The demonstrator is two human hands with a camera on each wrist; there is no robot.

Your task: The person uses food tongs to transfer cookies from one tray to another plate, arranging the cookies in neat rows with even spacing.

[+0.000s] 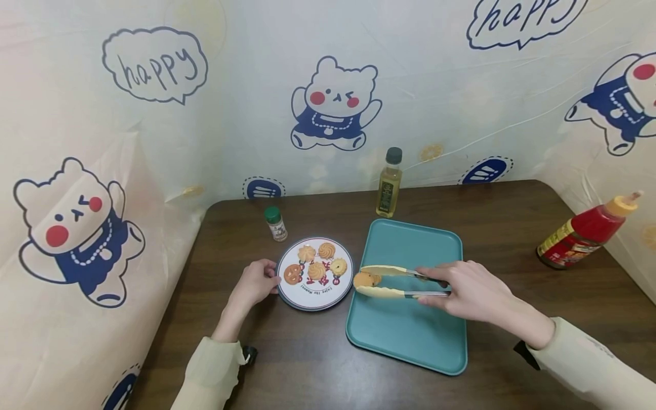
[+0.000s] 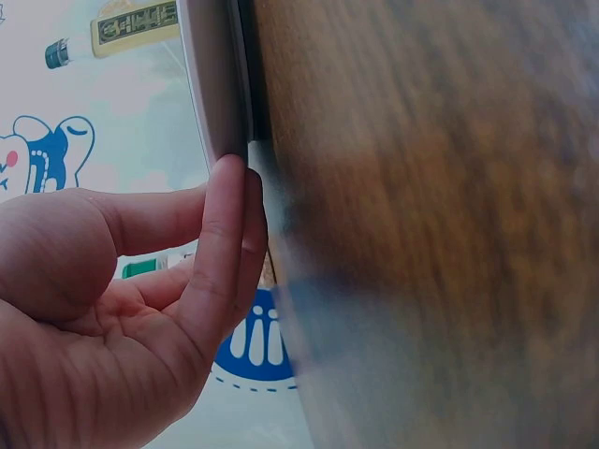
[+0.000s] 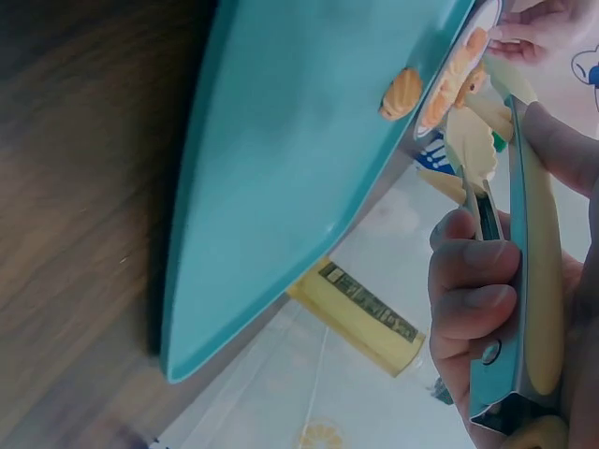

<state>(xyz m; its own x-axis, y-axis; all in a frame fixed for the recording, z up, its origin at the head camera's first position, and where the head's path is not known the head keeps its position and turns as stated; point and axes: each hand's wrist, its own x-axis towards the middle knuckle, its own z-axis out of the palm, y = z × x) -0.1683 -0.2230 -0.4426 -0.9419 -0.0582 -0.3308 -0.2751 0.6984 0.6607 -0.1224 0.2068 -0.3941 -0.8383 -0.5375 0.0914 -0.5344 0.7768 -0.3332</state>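
My left hand (image 1: 258, 280) pinches the left rim of a round white plate (image 1: 312, 299), thumb above and fingers beneath in the left wrist view. Several cookies (image 1: 316, 271) lie on the plate or are printed there; I cannot tell which. In my right hand (image 1: 471, 289) are tongs (image 1: 381, 293) with cream tips, pointing left over the tray's left edge. Between the tips is a golden cookie (image 1: 365, 279); whether they grip it firmly is unclear. Another cookie (image 3: 402, 94) lies on the teal tray (image 1: 410, 341), as the right wrist view shows.
Behind the plate stands a small green-capped shaker (image 1: 277, 224). A bottle of yellow oil (image 1: 389, 185) stands just behind the tray. To the right is a red sauce bottle (image 1: 584, 233) on the brown table (image 1: 287, 364). A printed cloth (image 1: 246, 131) hangs behind.
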